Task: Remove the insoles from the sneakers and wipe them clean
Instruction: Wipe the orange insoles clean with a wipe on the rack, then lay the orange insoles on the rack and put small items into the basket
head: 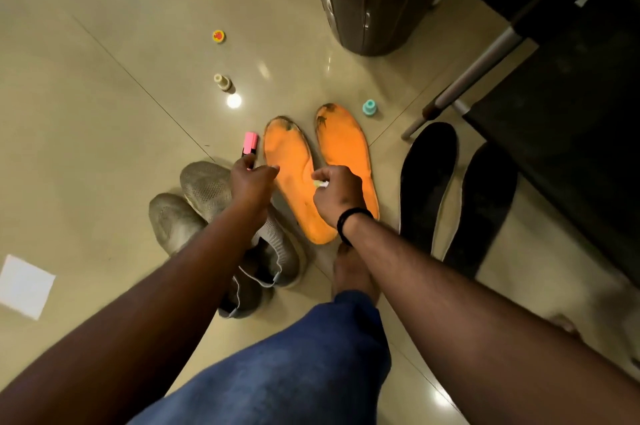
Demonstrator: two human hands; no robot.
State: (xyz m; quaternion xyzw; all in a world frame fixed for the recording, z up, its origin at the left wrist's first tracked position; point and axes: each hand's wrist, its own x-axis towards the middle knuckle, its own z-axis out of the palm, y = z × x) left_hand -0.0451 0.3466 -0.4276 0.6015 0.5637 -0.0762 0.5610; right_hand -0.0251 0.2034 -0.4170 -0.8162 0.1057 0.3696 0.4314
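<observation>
Two orange insoles lie side by side on the floor, the left one (289, 161) and the right one (344, 150), both with dark dirt at the toes. A pair of grey knit sneakers (204, 189) sits to their left. My left hand (251, 182) grips a pink-capped bottle (250, 145) beside the left insole's edge. My right hand (337, 192) hovers over the insoles and pinches a small white item (320, 183), too small to identify. Two black insoles (427, 182) lie further right.
A dark bin (367, 8) with crumpled paper stands at the back. Small caps and bottles (223, 81) dot the floor, including a teal one (370, 108). A metal leg (460, 85) and dark furniture are at right. A white sheet (24, 286) lies at left. My bare foot (349, 275) is below.
</observation>
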